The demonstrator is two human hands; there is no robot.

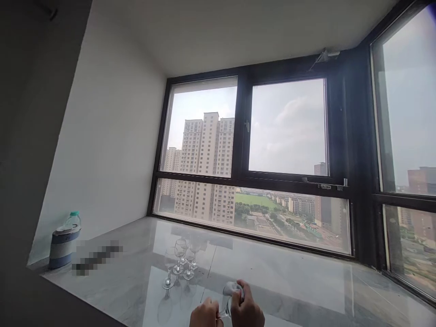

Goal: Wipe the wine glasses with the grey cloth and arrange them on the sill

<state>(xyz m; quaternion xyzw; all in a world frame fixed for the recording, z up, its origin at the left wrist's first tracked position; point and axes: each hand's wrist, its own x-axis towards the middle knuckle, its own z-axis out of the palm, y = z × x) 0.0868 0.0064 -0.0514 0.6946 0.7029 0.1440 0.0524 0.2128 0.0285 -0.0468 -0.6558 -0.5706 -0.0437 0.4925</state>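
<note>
Low in the head view, my left hand (205, 312) has its fingers closed on the stem end of a wine glass (225, 311). My right hand (248, 308) is wrapped round a crumpled whitish cloth (231, 288), pressed against the bowl of that glass. The glass is tilted and partly hidden by my fingers. Beyond my hands, to the left, several clear stemmed glasses (188, 273) stand upright in a group on the glossy grey sill (272, 299).
A blue-and-white container (61, 250) and a clear bottle with a green cap (73, 220) stand at the left end of the sill. A blurred dark item (97, 260) lies beside them. Dark-framed windows (242, 136) border the back and right; a white wall (109, 136) rises left.
</note>
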